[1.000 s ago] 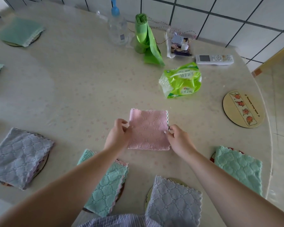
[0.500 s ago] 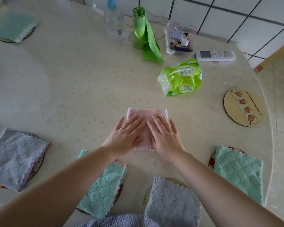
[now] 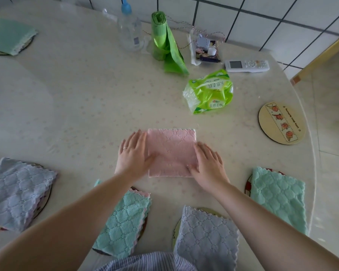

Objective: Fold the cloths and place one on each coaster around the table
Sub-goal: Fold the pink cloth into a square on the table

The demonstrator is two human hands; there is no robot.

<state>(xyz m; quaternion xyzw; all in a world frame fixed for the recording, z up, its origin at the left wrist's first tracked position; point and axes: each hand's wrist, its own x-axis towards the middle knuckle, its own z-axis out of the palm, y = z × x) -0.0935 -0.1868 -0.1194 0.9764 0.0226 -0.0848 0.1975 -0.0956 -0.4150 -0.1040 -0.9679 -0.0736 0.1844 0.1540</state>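
Packet writing: green tissue packet [image 3: 209,91], beyond the hands, Chinese print, unreadable.
Grip: left hand [image 3: 133,155] and right hand [image 3: 208,165] flat, fingers straight, pressing pink cloth [image 3: 171,151] between them.
Surface: pale round table [image 3: 67,98]; tiled wall behind.

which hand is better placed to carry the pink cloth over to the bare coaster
Probably the right hand. It lies flat on the right edge of the pink cloth, and the bare coaster sits on that same side of the table. The left hand would have to cross over.

Six folded cloths [image 3: 171,152], one bare coaster [image 3: 281,123], two hands [image 3: 133,155], one remote [image 3: 246,65], one bottle [image 3: 129,30].
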